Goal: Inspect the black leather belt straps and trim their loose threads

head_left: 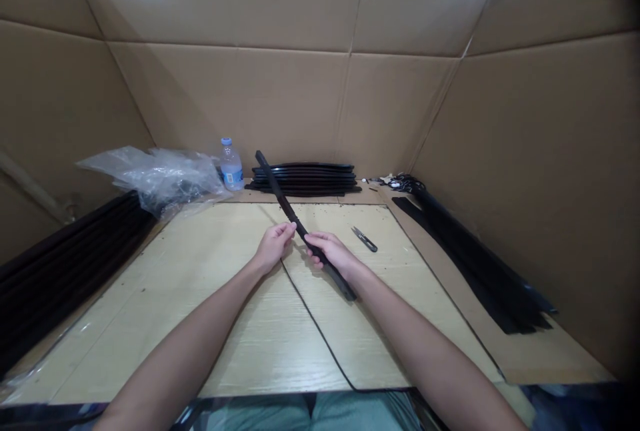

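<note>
You hold one long black rubber strip (285, 201) in the middle of the frame. It slants from the upper middle down to your right wrist. A thin black cord (320, 332) runs from your hands to the bottom edge; it may be coming off the strip, but it is too small to be sure. This strip looks half done. A neat stack of black strips (305, 179) lies at the top middle, and loose black strips (480, 271) lie at the right. Your right hand (333, 251) is wrapped tight around the strip. Your left hand (274, 244) pinches it with closed fingertips. Small black snips (364, 239) lie near your right hand, untouched.
</note>
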